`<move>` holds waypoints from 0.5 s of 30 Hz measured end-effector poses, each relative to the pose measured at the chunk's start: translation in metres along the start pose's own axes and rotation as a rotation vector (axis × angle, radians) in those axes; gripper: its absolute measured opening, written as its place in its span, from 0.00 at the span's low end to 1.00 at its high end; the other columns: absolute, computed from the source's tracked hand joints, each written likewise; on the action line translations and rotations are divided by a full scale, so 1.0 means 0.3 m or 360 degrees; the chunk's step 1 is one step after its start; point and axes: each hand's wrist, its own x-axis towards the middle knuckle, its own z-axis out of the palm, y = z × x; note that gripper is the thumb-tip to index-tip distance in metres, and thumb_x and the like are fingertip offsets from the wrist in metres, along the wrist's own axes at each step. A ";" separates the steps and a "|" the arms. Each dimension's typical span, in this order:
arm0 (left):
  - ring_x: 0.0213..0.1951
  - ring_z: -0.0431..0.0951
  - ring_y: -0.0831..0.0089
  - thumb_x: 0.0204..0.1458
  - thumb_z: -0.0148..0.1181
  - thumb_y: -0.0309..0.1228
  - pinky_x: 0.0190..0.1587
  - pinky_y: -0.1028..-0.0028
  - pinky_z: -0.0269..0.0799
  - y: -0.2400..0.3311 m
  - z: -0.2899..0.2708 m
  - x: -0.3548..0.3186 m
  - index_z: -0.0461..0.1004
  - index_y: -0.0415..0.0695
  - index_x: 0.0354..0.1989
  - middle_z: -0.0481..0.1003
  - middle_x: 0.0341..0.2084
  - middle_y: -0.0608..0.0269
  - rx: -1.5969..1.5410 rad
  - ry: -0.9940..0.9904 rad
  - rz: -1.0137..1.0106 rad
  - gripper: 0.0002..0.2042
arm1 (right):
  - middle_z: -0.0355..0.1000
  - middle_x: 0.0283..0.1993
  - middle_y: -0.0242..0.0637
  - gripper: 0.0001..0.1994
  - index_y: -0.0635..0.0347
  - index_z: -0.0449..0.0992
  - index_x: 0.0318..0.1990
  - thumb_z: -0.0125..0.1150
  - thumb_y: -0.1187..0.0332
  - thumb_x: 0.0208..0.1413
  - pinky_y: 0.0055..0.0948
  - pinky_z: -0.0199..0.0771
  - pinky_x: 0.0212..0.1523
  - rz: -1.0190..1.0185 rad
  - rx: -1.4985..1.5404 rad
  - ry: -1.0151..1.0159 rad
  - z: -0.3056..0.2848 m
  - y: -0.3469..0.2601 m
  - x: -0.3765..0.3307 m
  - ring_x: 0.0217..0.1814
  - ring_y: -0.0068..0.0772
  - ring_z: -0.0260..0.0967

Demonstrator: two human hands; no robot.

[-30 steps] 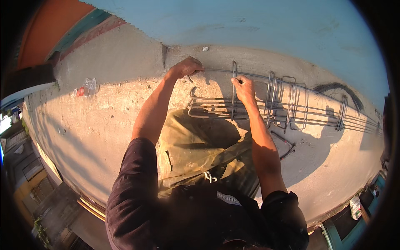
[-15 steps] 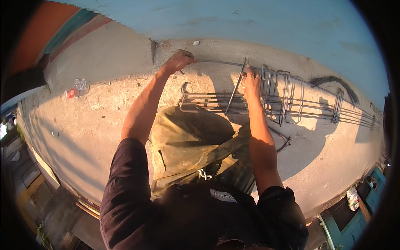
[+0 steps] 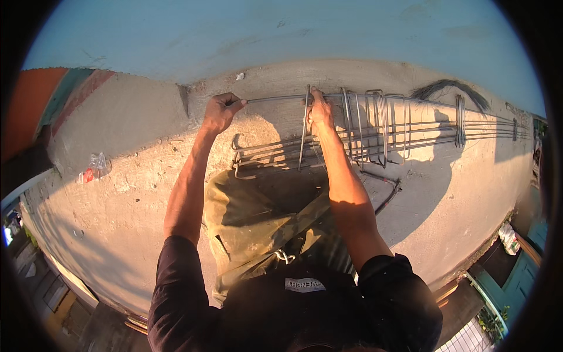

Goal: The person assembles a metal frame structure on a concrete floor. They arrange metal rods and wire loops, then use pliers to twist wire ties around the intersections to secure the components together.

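My left hand [image 3: 223, 112] is closed in a pinch on the end of a long steel rod [image 3: 272, 98] at the far side of a rebar cage. My right hand [image 3: 320, 112] has its fingers curled at the same rod, beside a wire stirrup [image 3: 304, 132] that stands nearly edge-on; which of the two it grips is partly hidden. The cage's lengthwise bars [image 3: 270, 144], some with hooked left ends, run rightward just beyond my knees. More rectangular stirrups [image 3: 376, 126] hang on them right of my hand, and a tight bundle of stirrups [image 3: 460, 120] sits farther along.
A bundle of dark thin wire [image 3: 454, 85] lies by the blue wall [image 3: 293, 35]. Near my right knee is a bent dark bar [image 3: 390, 196]. A crumpled clear plastic bottle [image 3: 97, 167] lies on the concrete floor [image 3: 141, 211] at left. White rubbish [image 3: 509, 237] sits by the right edge.
My view has turned, so the scene sits tilted and farther left. My right hand's raised finger has curled in, and the stirrup beside it looks more upright. The left hand keeps its pinch.
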 end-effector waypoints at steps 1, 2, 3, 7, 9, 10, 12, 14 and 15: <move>0.22 0.68 0.74 0.52 0.61 0.38 0.28 0.69 0.65 -0.063 0.042 0.020 0.78 0.37 0.30 0.71 0.17 0.61 0.0029 0.0047 0.0015 0.14 | 0.66 0.17 0.34 0.19 0.62 0.73 0.28 0.55 0.53 0.59 0.27 0.55 0.12 0.0062 -0.0238 0.0040 -0.001 0.029 -0.006 0.12 0.22 0.56; 0.22 0.66 0.74 0.52 0.61 0.38 0.28 0.69 0.64 -0.092 0.065 0.048 0.77 0.36 0.29 0.70 0.16 0.61 0.0057 0.0089 0.0055 0.14 | 0.67 0.18 0.35 0.19 0.63 0.73 0.29 0.55 0.53 0.59 0.28 0.56 0.12 0.0107 -0.0468 0.0090 -0.006 0.047 0.013 0.12 0.24 0.58; 0.22 0.66 0.75 0.52 0.61 0.38 0.28 0.70 0.64 -0.080 0.057 0.087 0.77 0.36 0.28 0.70 0.16 0.62 0.0067 0.0081 0.0081 0.14 | 0.69 0.19 0.37 0.19 0.63 0.73 0.29 0.54 0.53 0.59 0.30 0.57 0.12 0.0113 -0.0687 0.0151 -0.003 0.024 0.056 0.13 0.26 0.60; 0.22 0.64 0.77 0.52 0.61 0.37 0.27 0.71 0.63 -0.099 0.054 0.077 0.76 0.36 0.27 0.69 0.16 0.64 0.0002 0.0004 0.0039 0.13 | 0.73 0.23 0.40 0.23 0.66 0.74 0.31 0.52 0.49 0.60 0.36 0.69 0.27 -0.0211 -0.1153 0.0019 -0.065 0.035 -0.023 0.25 0.33 0.71; 0.22 0.64 0.77 0.52 0.61 0.36 0.27 0.72 0.63 -0.087 0.055 0.069 0.76 0.36 0.28 0.69 0.16 0.64 0.0000 -0.0007 0.0023 0.13 | 0.75 0.29 0.36 0.23 0.62 0.76 0.38 0.51 0.47 0.60 0.39 0.69 0.35 -0.0140 -0.1256 0.0022 -0.101 0.062 -0.110 0.33 0.34 0.71; 0.22 0.64 0.78 0.52 0.62 0.36 0.27 0.72 0.62 -0.084 0.059 0.074 0.76 0.36 0.28 0.69 0.16 0.64 -0.0033 0.0010 0.0013 0.13 | 0.75 0.30 0.37 0.23 0.62 0.76 0.39 0.50 0.47 0.60 0.38 0.69 0.36 -0.0164 -0.1330 0.0012 -0.139 0.092 -0.108 0.33 0.34 0.71; 0.22 0.64 0.78 0.52 0.62 0.36 0.26 0.72 0.62 -0.102 0.054 0.085 0.76 0.36 0.28 0.69 0.16 0.65 -0.0094 0.0060 -0.0022 0.13 | 0.76 0.30 0.43 0.20 0.62 0.75 0.40 0.47 0.52 0.63 0.39 0.70 0.38 -0.0184 -0.1306 0.0116 -0.187 0.102 -0.127 0.34 0.40 0.73; 0.22 0.64 0.78 0.52 0.62 0.37 0.27 0.72 0.62 -0.051 0.013 0.079 0.76 0.36 0.28 0.69 0.16 0.65 -0.0048 0.0066 0.0013 0.13 | 0.76 0.36 0.46 0.21 0.61 0.73 0.51 0.45 0.53 0.64 0.37 0.72 0.43 -0.0123 -0.1264 0.0181 -0.262 -0.007 -0.142 0.38 0.43 0.74; 0.22 0.64 0.78 0.52 0.62 0.37 0.27 0.72 0.63 -0.028 0.005 0.066 0.77 0.36 0.29 0.69 0.17 0.65 -0.0030 0.0060 0.0028 0.13 | 0.76 0.37 0.47 0.21 0.62 0.73 0.50 0.44 0.54 0.64 0.38 0.72 0.44 -0.0397 -0.1173 0.0409 -0.307 -0.031 -0.145 0.39 0.45 0.74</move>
